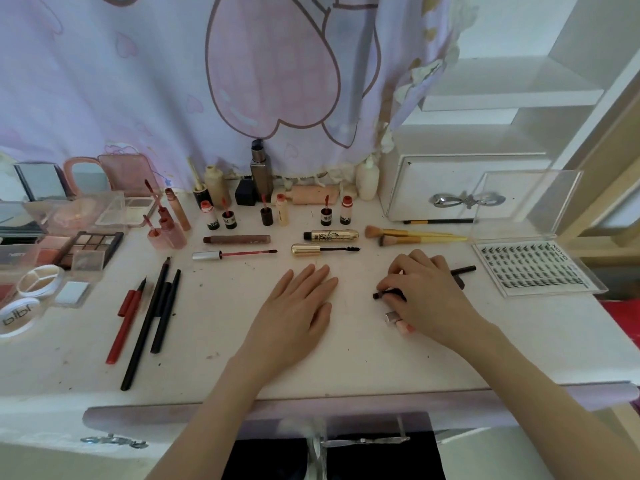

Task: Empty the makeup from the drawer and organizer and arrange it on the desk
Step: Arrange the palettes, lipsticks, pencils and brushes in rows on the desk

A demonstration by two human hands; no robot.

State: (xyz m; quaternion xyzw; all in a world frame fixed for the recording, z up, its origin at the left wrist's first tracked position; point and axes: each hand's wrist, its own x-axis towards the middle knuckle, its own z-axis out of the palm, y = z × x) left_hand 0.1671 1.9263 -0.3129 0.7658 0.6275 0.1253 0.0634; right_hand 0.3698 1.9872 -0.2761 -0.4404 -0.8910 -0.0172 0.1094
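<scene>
White desk (pixel 346 362) taken as landmark; I log items from large to small. At its back right corner stands the drawer box (pixel 446 188), shut. On the desk's right edge lies the lash tray (pixel 530 268), lid up. Along the desk's left side sit palettes (pixel 93 247) and pencils (pixel 149 320); across the back, bottles and lip tubes; mid-desk, mascara (pixel 329 235), its wand and two brushes (pixel 415 235). I judge the emptying mostly done, with arranging left. Left hand (pixel 294 313) rests flat at desk centre, fingers straight, holding nothing. Right hand (pixel 426 299), nearer the desk's right, has fingers curled, pinching a thin dark stick (pixel 388 293); a small pink tube (pixel 398 320) lies partly under its palm.
</scene>
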